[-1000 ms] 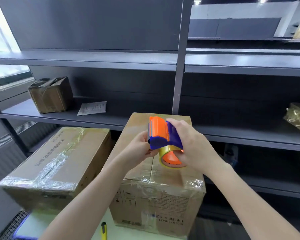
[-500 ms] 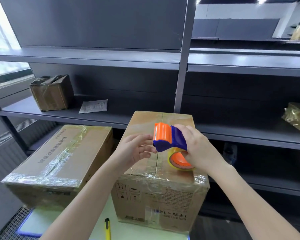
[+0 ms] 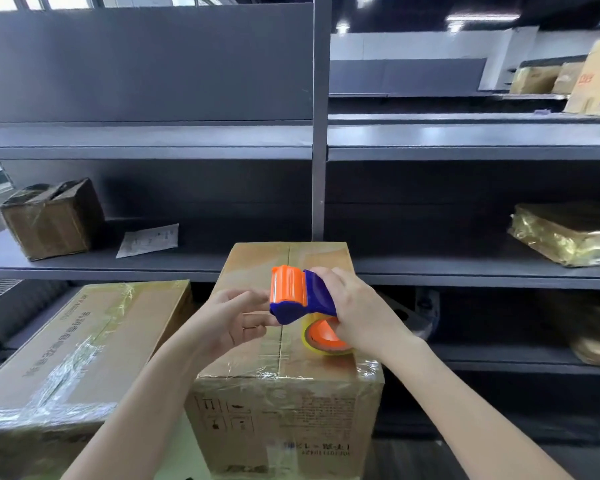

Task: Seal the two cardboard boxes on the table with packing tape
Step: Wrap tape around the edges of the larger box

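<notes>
Dispenser (image 3: 305, 297) over box (image 3: 284, 410) (right one)

Bright, even indoor light. Overhead, ceiling lights (image 3: 482, 18) glow at top right and daylight shows through windows (image 3: 66, 0) at top left. Recesses under the shelves (image 3: 146, 140) lie in shadow. Glare glints off crinkled tape (image 3: 70, 368) on the left cardboard box (image 3: 146, 313). Wide-angle distortion bows the shelves, and the corners look soft.

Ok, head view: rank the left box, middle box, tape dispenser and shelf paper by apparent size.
Largest: left box and middle box, alike; left one cropped.
Then tape dispenser, nearer the camera.
Smallest: shelf paper.
</notes>
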`<state>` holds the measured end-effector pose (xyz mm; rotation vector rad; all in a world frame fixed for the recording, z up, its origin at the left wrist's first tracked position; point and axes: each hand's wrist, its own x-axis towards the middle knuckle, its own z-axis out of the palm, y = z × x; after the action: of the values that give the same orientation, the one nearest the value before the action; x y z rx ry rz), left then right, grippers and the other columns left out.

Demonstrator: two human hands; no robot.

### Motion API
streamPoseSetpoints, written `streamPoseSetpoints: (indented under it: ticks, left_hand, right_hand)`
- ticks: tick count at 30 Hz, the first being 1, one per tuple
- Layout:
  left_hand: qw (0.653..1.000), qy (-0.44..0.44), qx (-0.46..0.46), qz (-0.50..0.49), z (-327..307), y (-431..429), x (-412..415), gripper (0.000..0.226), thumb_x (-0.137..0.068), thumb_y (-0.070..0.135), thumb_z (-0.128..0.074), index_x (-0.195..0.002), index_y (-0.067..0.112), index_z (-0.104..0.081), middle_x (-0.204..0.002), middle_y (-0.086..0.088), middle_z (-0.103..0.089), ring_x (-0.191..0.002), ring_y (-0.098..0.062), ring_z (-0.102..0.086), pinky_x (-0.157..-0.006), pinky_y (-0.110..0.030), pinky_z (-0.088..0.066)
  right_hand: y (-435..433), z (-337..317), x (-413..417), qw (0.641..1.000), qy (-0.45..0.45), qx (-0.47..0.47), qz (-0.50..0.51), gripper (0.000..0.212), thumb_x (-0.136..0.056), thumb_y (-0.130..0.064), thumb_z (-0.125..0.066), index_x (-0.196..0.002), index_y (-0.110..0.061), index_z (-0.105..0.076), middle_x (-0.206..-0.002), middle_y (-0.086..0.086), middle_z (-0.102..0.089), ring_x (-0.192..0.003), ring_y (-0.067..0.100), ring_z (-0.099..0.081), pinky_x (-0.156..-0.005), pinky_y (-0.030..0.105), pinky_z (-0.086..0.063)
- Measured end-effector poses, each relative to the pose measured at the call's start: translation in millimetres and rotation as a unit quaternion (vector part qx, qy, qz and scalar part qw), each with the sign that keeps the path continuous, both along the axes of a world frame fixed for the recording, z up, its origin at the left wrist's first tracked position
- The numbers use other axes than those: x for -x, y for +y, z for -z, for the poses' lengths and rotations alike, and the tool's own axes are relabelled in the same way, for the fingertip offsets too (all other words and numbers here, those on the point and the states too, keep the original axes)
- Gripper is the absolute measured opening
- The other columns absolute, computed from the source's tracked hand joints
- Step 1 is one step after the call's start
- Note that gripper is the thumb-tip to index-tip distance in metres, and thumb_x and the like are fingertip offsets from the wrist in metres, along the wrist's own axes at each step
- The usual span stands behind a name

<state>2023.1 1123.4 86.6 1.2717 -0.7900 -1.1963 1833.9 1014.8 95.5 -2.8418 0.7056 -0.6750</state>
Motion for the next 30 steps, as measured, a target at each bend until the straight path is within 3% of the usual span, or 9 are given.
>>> streamPoseSetpoints:
  ticks: [4, 8, 13, 18, 23, 30]
  left_hand:
    - [0.999, 0.01, -0.044, -0.022, -3.5, -2.0, 2.1, 0.016, -0.091, 0.007, -0.044, -0.087, 0.004, -0.059, -0.079, -0.016, -0.069, -0.066, -0.021, -0.067, -0.052, -0.025, -0.052]
    - [0.997, 0.046, -0.057, -0.037, -5.6, -2.7, 3.2, 0.026, -0.091, 0.022, -0.043, -0.079, 0.005, -0.059, -0.074, -0.014, -0.067, -0.06, -0.022, -0.065, -0.049, -0.026, -0.05]
    - [0.996, -0.079, -0.044, -0.011, -6.3, -0.8, 4.4, 0.015, -0.091, 0.018, -0.057, -0.087, 0.007, -0.066, -0.08, -0.015, -0.07, -0.068, -0.014, -0.066, -0.052, -0.019, -0.05]
    - [0.995, -0.074, -0.046, -0.057, -4.4, -3.8, 12.4, 0.015, -0.094, 0.01, -0.052, -0.093, 0.0, -0.062, -0.068, -0.013, -0.067, -0.057, -0.011, -0.061, -0.045, -0.016, -0.044]
    - [0.98, -0.179, -0.02, -0.081, -10.1, -4.6, 12.5, 0.018, -0.096, 0.002, -0.046, -0.079, 0.003, -0.053, -0.05, 0.0, -0.058, -0.043, -0.007, -0.049, -0.051, -0.019, -0.041]
    - [0.977, -0.204, -0.021, -0.058, -4.4, 8.6, 5.3, 0.017, -0.096, 0.004, -0.046, -0.081, 0.003, -0.053, -0.052, 0.004, -0.056, -0.045, -0.008, -0.044, -0.049, -0.016, -0.041]
  right_hand:
    - [-1.5, 1.3, -2.5, 1.0, 0.003, 0.011, -0.002, 0.07, -0.077, -0.002, -0.061, -0.139, -0.014, -0.032, -0.124, 0.004, -0.047, -0.112, 0.02, -0.043, -0.089, 0.026, -0.038]
    - [-2.5, 2.1, -3.9, 1.0, 0.006, 0.015, 0.0, 0.069, -0.077, -0.001, -0.059, -0.139, -0.013, -0.032, -0.119, 0.005, -0.047, -0.109, 0.022, -0.044, -0.088, 0.028, -0.04]
    - [-3.0, 1.5, -4.9, 1.0, 0.017, 0.006, 0.017, 0.071, -0.076, -0.005, -0.059, -0.139, -0.017, -0.03, -0.112, 0.005, -0.049, -0.103, 0.023, -0.045, -0.083, 0.032, -0.045]
    - [-1.7, 0.8, -5.1, 0.999, 0.021, -0.003, 0.028, 0.072, -0.075, -0.007, -0.059, -0.139, -0.022, -0.03, -0.107, 0.003, -0.049, -0.099, 0.023, -0.047, -0.076, 0.032, -0.046]
    - [-0.6, -2.6, -9.5, 0.998, 0.048, 0.03, 0.036, 0.073, -0.079, -0.01, -0.061, -0.142, -0.022, -0.026, -0.107, 0.004, -0.049, -0.097, 0.025, -0.049, -0.07, 0.028, -0.038]
    - [10.5, -10.6, -5.6, 0.997, 0.059, 0.052, 0.027, 0.068, -0.083, -0.01, -0.057, -0.141, -0.025, -0.026, -0.102, 0.003, -0.05, -0.093, 0.024, -0.05, -0.075, 0.032, -0.043]
